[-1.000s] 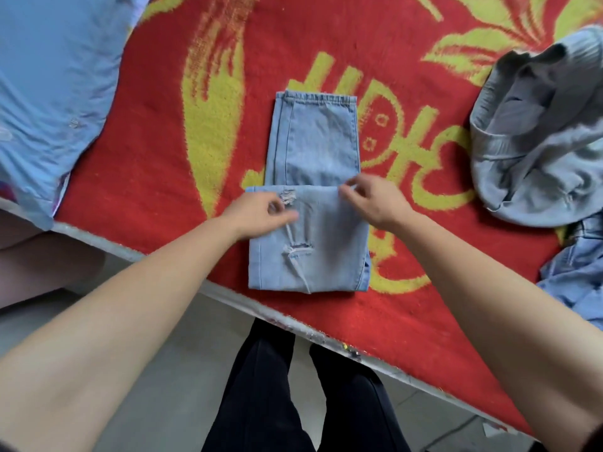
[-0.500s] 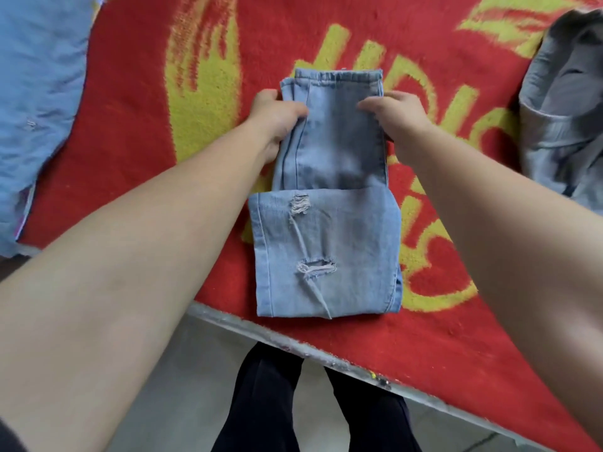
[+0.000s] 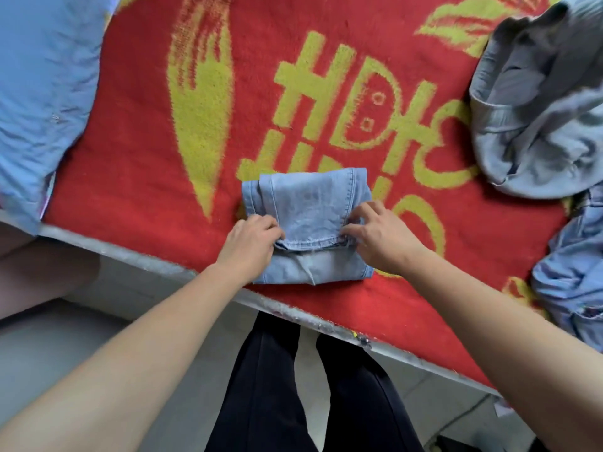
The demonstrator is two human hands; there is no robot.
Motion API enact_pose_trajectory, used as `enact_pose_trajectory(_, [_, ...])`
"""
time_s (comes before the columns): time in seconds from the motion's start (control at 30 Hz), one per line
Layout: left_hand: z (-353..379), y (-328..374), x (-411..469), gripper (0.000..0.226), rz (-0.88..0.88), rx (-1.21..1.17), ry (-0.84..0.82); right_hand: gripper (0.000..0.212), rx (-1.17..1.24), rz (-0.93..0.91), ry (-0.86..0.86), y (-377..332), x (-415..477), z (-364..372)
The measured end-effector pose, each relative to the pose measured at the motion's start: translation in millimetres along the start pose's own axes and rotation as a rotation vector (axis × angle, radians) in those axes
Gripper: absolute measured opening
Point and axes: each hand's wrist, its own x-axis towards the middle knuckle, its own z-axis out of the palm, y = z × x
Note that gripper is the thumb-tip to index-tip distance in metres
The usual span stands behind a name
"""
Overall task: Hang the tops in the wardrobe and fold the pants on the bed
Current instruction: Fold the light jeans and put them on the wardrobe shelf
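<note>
Head view: a pair of light-blue denim jeans [image 3: 310, 223] lies folded into a compact rectangle on the red blanket with yellow lettering [image 3: 137, 151] that covers the bed, close to the bed's near edge. Half a second ago the waist half still stretched away from the person, with both hands at its far end; now that half has been brought over onto the near half, so the ripped panel seen earlier is covered and the bundle is about half as long. The left hand [image 3: 249, 244] pinches the left corner of the folded-over hem, fingers closed on the cloth. The right hand [image 3: 381, 238] does the same at the right corner, fingertips curled onto the denim edge. Both forearms reach in from the bottom corners of the view.

A crumpled grey garment [image 3: 535, 115] lies on the blanket at the upper right, well apart from the jeans. A rumpled pale-blue denim garment [image 3: 574, 275] lies below it at the right edge. A light-blue shirt [image 3: 39, 93] is spread at the upper left. The person's black trousers [image 3: 293, 386] show below the bed edge.
</note>
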Motion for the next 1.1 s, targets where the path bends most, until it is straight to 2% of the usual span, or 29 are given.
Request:
enact_pose_trajectory(0.17, [-21,-4,26,0.022,-0.020,0.054,-0.113,0.035,0.088,0.047,-0.186,3,17,-34])
enact_pose_trajectory(0.2, [-28,-5,35,0.022,-0.046,0.038,-0.061,0.031,0.129,0.065,-0.175,6,23,-44])
enact_pose_trajectory(0.27, [-42,-7,57,0.023,-0.100,-0.003,0.106,0.031,0.176,0.107,-0.047,15,38,-61])
enact_pose_trajectory(0.33, [-55,-9,82,0.042,-0.156,-0.031,0.142,0.053,0.151,0.140,0.028,24,57,-73])
enact_pose_trajectory(0.43, [-69,-11,119,0.078,-0.208,-0.156,-0.158,0.092,0.133,0.150,-0.079,29,88,-81])
enact_pose_trajectory(0.5, [-71,-11,138,0.087,-0.157,-0.133,-0.381,0.105,0.128,0.154,-0.201,31,109,-80])
enact_pose_trajectory(0.53, [-69,-11,145,0.086,-0.138,-0.081,-0.437,0.108,0.128,0.160,-0.271,30,118,-79])
enact_pose_trajectory(0.63, [-61,-14,158,0.078,-0.134,0.005,-0.450,0.103,0.071,0.168,-0.410,26,136,-68])
enact_pose_trajectory(0.8, [-46,-24,161,0.079,-0.094,-0.009,-0.432,0.110,0.071,0.200,-0.372,22,145,-58])
enact_pose_trajectory(0.9, [-44,-22,148,0.086,-0.089,-0.036,-0.417,0.107,0.074,0.213,-0.351,17,134,-58])
enact_pose_trajectory(0.93, [-44,-19,140,0.082,-0.083,-0.030,-0.412,0.106,0.062,0.205,-0.344,13,127,-59])
enact_pose_trajectory(1.0, [-48,-9,121,0.052,-0.062,-0.006,-0.389,0.098,0.006,0.182,-0.322,3,110,-62])
enact_pose_trajectory(1.07, [-54,2,98,0.024,-0.058,0.031,-0.318,0.076,-0.057,0.163,-0.264,-7,90,-66])
enact_pose_trajectory(1.1, [-60,10,86,0.021,-0.067,0.047,-0.278,0.064,-0.068,0.164,-0.218,-12,79,-70])
